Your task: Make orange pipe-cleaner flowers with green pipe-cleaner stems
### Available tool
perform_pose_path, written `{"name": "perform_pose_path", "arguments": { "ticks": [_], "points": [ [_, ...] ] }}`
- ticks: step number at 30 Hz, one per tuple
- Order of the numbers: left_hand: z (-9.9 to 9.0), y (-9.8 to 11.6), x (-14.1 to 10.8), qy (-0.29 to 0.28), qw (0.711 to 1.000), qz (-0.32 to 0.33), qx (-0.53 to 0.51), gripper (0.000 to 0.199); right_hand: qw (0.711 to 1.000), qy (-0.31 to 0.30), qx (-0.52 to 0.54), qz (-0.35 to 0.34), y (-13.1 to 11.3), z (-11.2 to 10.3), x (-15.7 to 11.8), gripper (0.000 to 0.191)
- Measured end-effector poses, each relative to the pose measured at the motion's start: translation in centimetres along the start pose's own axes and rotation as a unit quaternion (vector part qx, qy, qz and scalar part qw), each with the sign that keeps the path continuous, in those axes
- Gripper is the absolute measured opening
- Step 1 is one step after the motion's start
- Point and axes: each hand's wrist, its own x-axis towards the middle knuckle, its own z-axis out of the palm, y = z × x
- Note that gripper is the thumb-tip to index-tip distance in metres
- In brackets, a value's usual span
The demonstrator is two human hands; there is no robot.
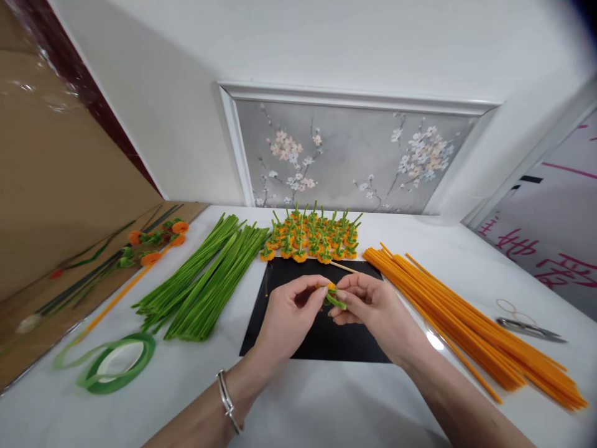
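Over the black mat point(321, 345), my left hand point(291, 314) and my right hand point(373, 305) meet around a small orange and green flower piece point(334, 298). The fingertips of my left hand pinch its orange part, while my right fingers close on its green stems. Behind the mat stand several rows of orange pipe-cleaner flowers point(301, 255) with green stems pointing up. A thin wooden stick point(344, 267) lies at the mat's back edge.
Green pipe cleaners point(209, 283) lie to the left, orange ones point(461, 317) to the right. Green tape point(149, 354) sits front left, scissors point(532, 330) far right. Cardboard point(28, 323) with finished flowers point(152, 258) is at the left. A wall point(186, 124) rises behind.
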Motion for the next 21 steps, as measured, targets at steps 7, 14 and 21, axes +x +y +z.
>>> {"name": "perform_pose_path", "arguments": {
  "ticks": [7,14,21],
  "points": [
    [0.0,0.6,0.0,0.012,1.0,-0.012,-0.025,0.013,0.999,0.014,0.006,-0.037,0.8,0.5,0.1,0.034],
    [0.0,1.3,0.0,0.019,0.988,-0.094,-0.124,0.017,0.958,0.055,-0.166,-0.228,1.5,-0.1,0.3,0.014],
    [0.0,1.5,0.0,-0.003,0.982,-0.119,-0.148,0.015,0.847,-0.009,-0.334,-0.414,0.9,-1.3,0.5,0.016]
  ]
}}
